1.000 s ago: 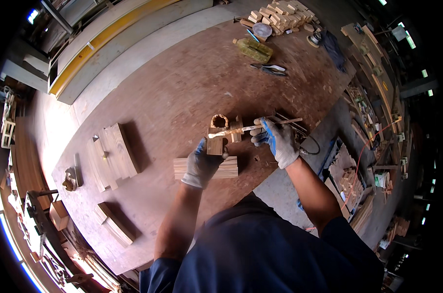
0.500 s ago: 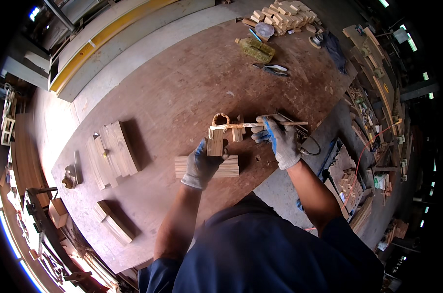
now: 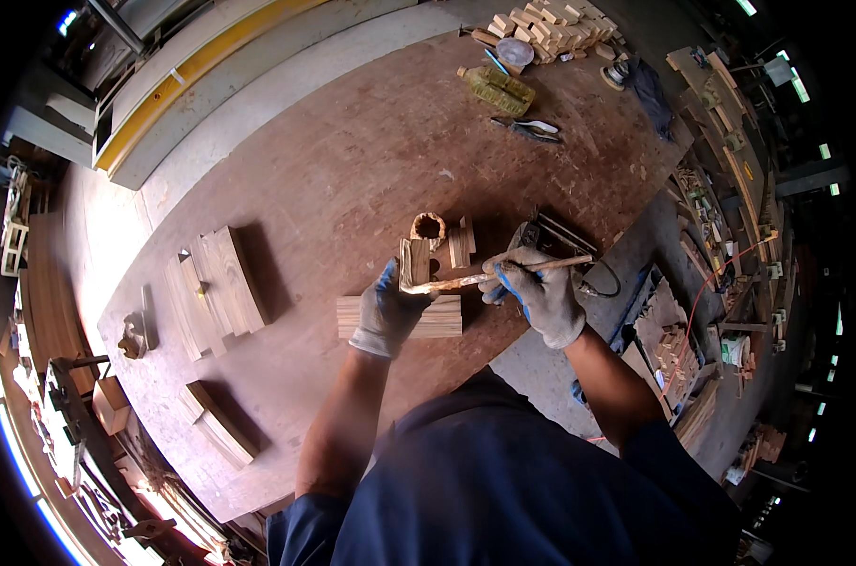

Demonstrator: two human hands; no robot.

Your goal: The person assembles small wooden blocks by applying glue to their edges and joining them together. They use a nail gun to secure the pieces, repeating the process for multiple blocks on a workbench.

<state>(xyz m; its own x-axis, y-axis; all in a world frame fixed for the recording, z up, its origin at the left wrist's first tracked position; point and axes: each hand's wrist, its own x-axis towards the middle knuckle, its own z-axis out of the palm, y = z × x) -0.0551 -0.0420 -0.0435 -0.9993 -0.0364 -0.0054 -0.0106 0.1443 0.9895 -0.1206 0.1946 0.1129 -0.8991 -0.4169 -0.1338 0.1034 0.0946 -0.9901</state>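
Note:
My left hand (image 3: pixel 387 313), in a grey and blue work glove, grips a small wooden block (image 3: pixel 414 260) above the table. My right hand (image 3: pixel 539 294), gloved the same way, pinches a thin wooden stick (image 3: pixel 470 280). The stick's pale, glue-smeared end rests at the block's near edge, where a whitish smear shows. Just beyond is a round, brown-crusted pot (image 3: pixel 429 226), with a small notched wood piece (image 3: pixel 461 243) beside it. Beneath my left hand lies a striped wooden board (image 3: pixel 437 324), partly covered. A dark tool (image 3: pixel 539 231) sits past my right hand, partly hidden.
Joined wooden boards (image 3: pixel 225 283) and another shaped wood piece (image 3: pixel 218 426) lie at left, near a tape-like roll (image 3: pixel 134 337). Farther off are a yellowish bottle (image 3: pixel 499 91), pliers (image 3: pixel 530 128), a plastic tub (image 3: pixel 515 53) and piled wood blocks (image 3: pixel 555 30). The tabletop edge (image 3: pixel 565 300) runs at right.
The stick's coated end has moved from the block's far end toward me, to its near edge. The block has tilted in my left hand, and my right hand has shifted slightly nearer.

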